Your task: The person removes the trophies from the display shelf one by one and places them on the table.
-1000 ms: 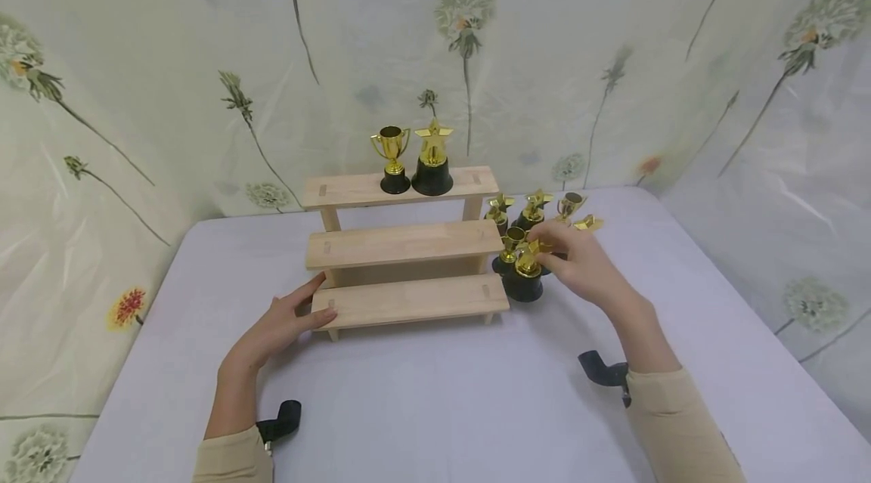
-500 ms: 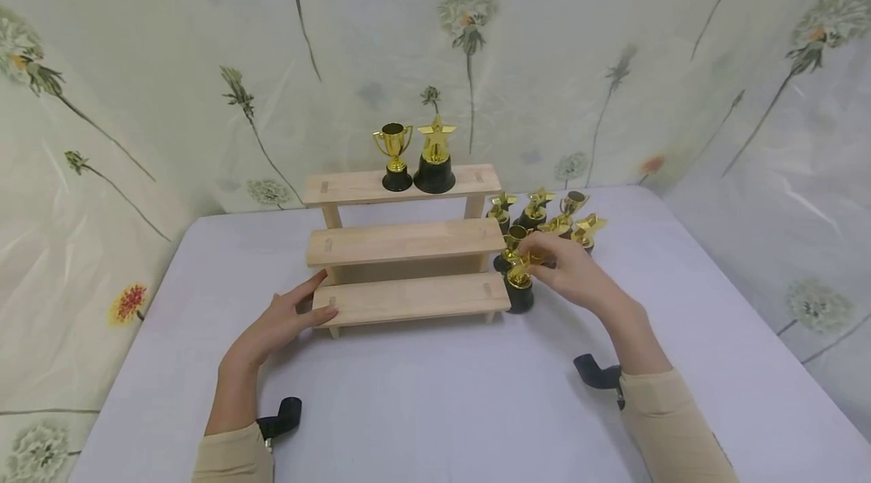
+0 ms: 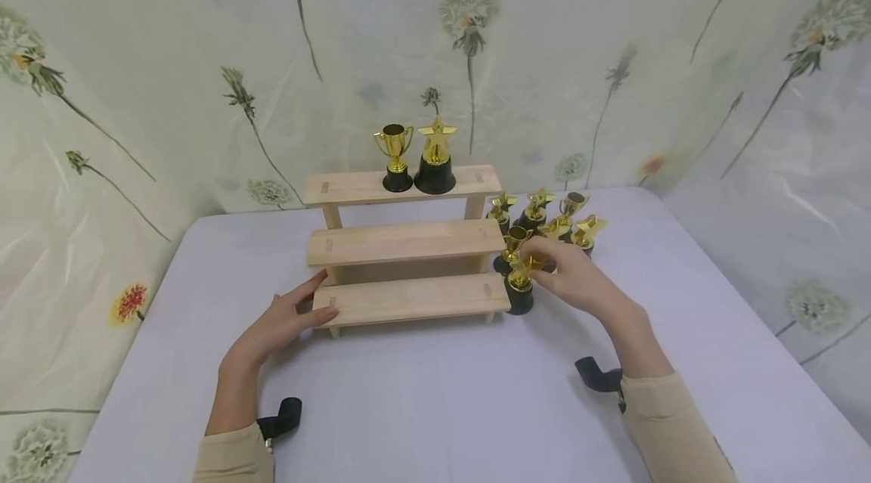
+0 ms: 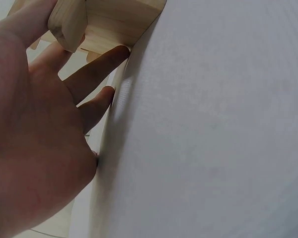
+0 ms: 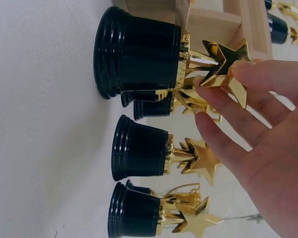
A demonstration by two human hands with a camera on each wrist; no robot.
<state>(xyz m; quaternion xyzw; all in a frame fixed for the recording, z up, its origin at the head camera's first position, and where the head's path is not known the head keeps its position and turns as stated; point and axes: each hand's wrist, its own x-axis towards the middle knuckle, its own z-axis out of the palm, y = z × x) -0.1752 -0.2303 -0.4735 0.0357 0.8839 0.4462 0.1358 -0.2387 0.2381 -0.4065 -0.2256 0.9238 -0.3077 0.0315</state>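
Note:
My right hand [image 3: 570, 271] pinches a gold star trophy [image 3: 520, 286] by its star, between thumb and fingers. The trophy is upright beside the right end of the wooden stand's lowest step, its black base [image 5: 139, 54] at or just over the cloth; I cannot tell which. My left hand [image 3: 282, 323] holds the left end of the three-step wooden stand [image 3: 408, 301], thumb on the lowest step and the other fingers behind it. On the top step stand a gold cup trophy [image 3: 396, 158] and a larger star trophy [image 3: 435, 158].
Several more star and cup trophies cluster right of the stand, including a cup trophy [image 3: 515, 245] just behind the held one and a star trophy [image 3: 587, 231] farther right. White cloth [image 3: 422, 400] covers the table. A flower-patterned sheet [image 3: 367, 29] hangs behind.
My right hand has brought the star trophy slightly left and nearer to me, close to the lowest step, then stayed almost still. The left hand keeps its place on the stand.

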